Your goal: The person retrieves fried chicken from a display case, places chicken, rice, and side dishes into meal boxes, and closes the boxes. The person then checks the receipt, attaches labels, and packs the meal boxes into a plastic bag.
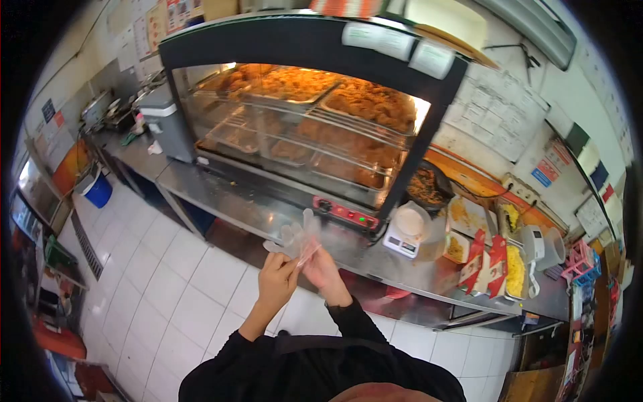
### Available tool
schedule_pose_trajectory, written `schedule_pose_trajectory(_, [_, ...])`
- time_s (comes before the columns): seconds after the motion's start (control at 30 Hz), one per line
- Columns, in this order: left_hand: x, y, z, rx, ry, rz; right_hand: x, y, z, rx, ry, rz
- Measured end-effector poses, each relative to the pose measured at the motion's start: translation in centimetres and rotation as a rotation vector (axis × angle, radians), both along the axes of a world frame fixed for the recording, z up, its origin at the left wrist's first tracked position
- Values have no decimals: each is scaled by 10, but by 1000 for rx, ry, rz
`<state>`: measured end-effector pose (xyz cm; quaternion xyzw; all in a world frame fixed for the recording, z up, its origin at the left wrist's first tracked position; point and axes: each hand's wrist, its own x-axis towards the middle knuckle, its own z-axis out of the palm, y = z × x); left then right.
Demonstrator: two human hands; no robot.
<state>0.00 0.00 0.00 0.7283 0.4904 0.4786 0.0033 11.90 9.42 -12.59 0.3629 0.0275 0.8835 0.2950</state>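
A clear plastic glove (293, 236) is held up before my body, its limp fingers pointing up and to the left. My left hand (276, 276) is closed, pinching the lower edge of this glove. Beside it, my right hand (323, 269) reaches up at the glove's opening, its stretched fingers seen partly through the film. How far they go in is unclear. Just beyond both hands runs the steel counter (258, 209), where a heated display cabinet (301, 41) stands with trays of fried food (288, 82) behind its glass.
Right of the cabinet are a kitchen scale (402, 245) with a bowl (410, 220), a dark pan (427, 186), red cartons (497, 265) and a tray of yellow shreds (515, 271). A blue bucket (98, 191) stands on the tiled floor (151, 268) at left.
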Motion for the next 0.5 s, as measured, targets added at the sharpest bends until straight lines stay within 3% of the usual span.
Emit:
schedule_pose_trajectory(0.03, [-2,4,-3,33,4,37,-4,1,17,-136,-441,-272])
schedule_pose_trajectory(0.1, [-37,-10,-27,-6,-67,122,-40,-29,35,-336,-974,-457])
schedule_pose_trajectory(0.2, [-66,42,-29,104,-149,141,-78,-5,95,-235,-914,-510])
schedule_pose_trajectory(0.27, [-76,58,-26,95,-117,96,-87,15,101,-198,-1017,-555])
schedule_pose_trajectory(0.37, [-85,78,-13,204,-41,-62,-96,58,91,-305,-854,-253])
schedule_pose_trajectory(0.43, [-91,89,-17,222,-41,-127,-112,81,106,37,-562,-153])
schedule_pose_trajectory(0.5, [-100,95,-22,231,-34,-200,-137,100,115,-50,-587,-122])
